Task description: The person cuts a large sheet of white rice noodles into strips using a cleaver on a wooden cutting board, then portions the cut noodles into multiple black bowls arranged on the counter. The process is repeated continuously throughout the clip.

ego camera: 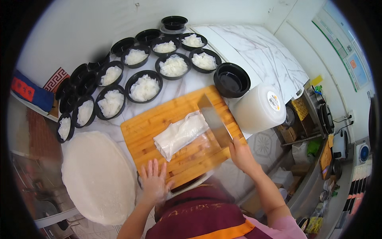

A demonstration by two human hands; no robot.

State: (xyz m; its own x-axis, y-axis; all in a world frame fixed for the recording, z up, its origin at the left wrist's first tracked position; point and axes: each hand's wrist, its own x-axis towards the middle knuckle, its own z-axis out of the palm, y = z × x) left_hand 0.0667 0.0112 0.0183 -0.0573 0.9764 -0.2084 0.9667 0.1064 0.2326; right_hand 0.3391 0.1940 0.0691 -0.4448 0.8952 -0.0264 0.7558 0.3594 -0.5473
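A folded roll of white, translucent noodle sheet [182, 133] lies on a wooden cutting board [143, 122]. My right hand [243, 155] grips a broad cleaver [217, 122] by its handle. The blade stands at the right end of the roll; whether it touches the sheet I cannot tell. My left hand [155, 182] is empty with its fingers apart, at the near left edge of the board, just below the roll's near end. To the left lies a large oval stack of pale noodle sheets [98, 179].
Several round black bowls [132, 92] hold cut white noodles behind and left of the board. Other black bowls [232, 79] hold none. A stack of clear round lids [259, 109] stands at the board's right. A marbled surface [256, 44] extends behind; crowded shelves [298, 119] line the right.
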